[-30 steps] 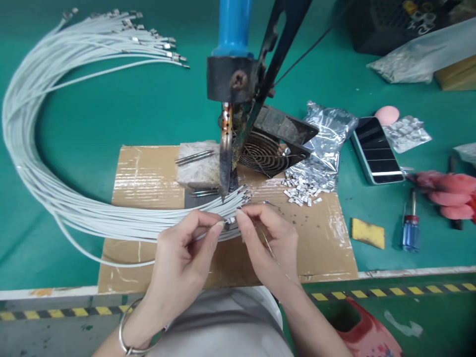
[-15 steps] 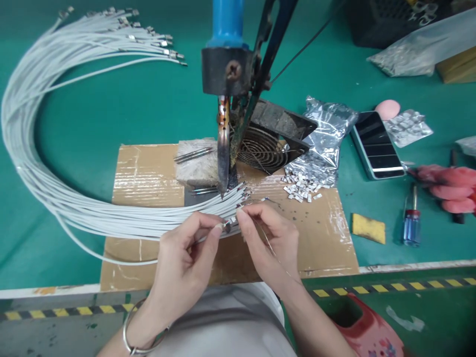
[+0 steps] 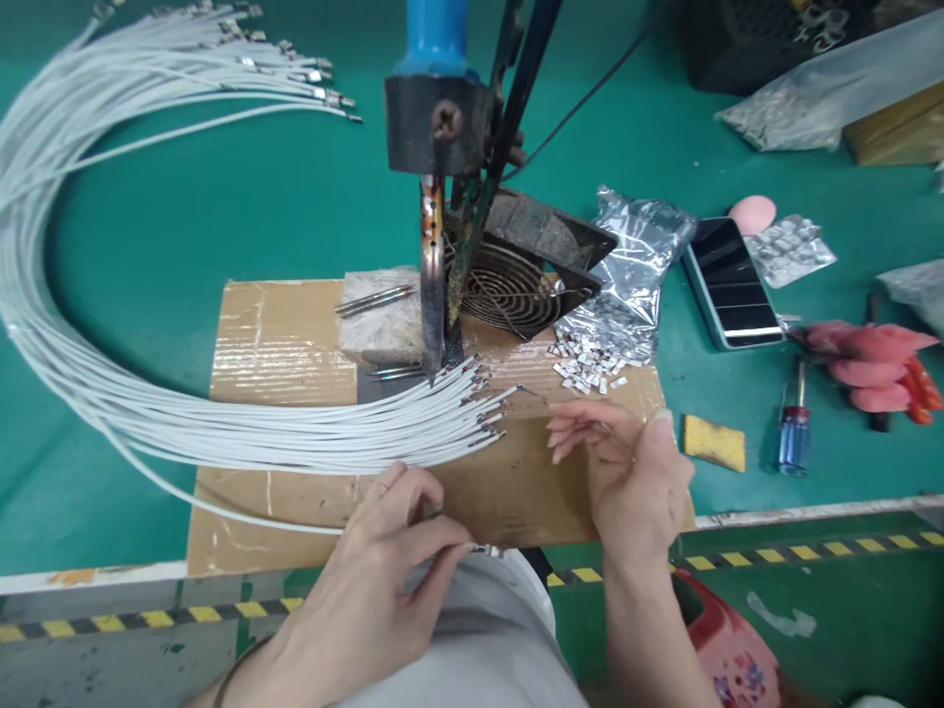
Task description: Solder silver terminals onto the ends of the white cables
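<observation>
Both hands have left the wire tips: the left hand [image 3: 398,546] now pinches one thin white cable [image 3: 243,511]; the right hand [image 3: 626,467] hovers released over taped cardboard [image 3: 280,344].

Smooth white plastic-sheathed wires [image 3: 221,433], taped glossy brown cardboard [image 3: 280,344], crinkled shiny foil bag [image 3: 641,256], grimy metal fan grille [image 3: 516,290]

bright even overhead light | soft shadows | edges bowed | hands slightly blurred

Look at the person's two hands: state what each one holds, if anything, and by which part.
The left hand pinches one white wire between its fingers, just behind the wire's metal-tipped end. The right hand is open and holds nothing.
</observation>
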Motion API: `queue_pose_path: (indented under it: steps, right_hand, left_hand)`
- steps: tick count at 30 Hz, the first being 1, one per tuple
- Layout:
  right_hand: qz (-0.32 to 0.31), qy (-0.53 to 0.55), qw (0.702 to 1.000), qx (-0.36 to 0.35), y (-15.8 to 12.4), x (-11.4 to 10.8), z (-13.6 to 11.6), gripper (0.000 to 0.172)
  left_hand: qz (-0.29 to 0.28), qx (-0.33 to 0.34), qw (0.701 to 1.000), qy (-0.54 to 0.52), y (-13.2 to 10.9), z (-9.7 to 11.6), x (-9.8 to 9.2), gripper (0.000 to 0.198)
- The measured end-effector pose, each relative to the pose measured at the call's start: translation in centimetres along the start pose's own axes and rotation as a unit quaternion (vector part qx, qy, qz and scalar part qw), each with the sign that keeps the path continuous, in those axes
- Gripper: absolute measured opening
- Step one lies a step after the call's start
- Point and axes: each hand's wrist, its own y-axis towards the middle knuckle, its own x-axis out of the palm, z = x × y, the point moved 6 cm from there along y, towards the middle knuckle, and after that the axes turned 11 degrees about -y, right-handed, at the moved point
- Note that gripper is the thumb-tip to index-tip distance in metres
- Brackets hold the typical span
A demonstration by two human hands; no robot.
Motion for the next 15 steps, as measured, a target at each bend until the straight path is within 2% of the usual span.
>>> queue_pose_path:
  steps: [3,6,8,10,11,12,15]
  right_hand:
    - [0.065,-0.05,0.997,-0.001,0.8,-2.2,0.7,0.064]
    - [0.11,-0.127,0.986,-0.014,1.3,-3.5,1.1,0.059]
    - [0.115,-0.178,0.977,-0.027,1.5,-3.7,1.3,0.06]
    - [0.103,-0.22,0.969,-0.048,1.5,-3.5,1.3,0.061]
    - [0.094,-0.231,0.967,-0.057,1.5,-3.3,1.4,0.061]
    - [0.086,-0.236,0.966,-0.066,1.5,-3.2,1.3,0.062]
    - [0.075,-0.216,0.97,-0.079,1.4,-2.9,1.2,0.062]
  left_hand:
    - [-0.092,-0.002,0.996,-0.002,-1.5,-0.5,1.0,0.029]
    - [-0.097,-0.003,0.995,-0.025,-2.5,-1.2,0.7,0.027]
    - [-0.036,0.01,0.999,-0.018,-2.7,-1.6,-0.2,0.028]
    - [0.081,0.035,0.994,0.064,-2.9,-1.8,-1.6,0.029]
    - [0.114,0.039,0.985,0.124,-3.0,-2.0,-2.0,0.032]
    - [0.137,0.06,0.974,0.171,-3.0,-2.0,-2.3,0.033]
    - [0.139,0.101,0.949,0.263,-2.7,-1.9,-2.2,0.029]
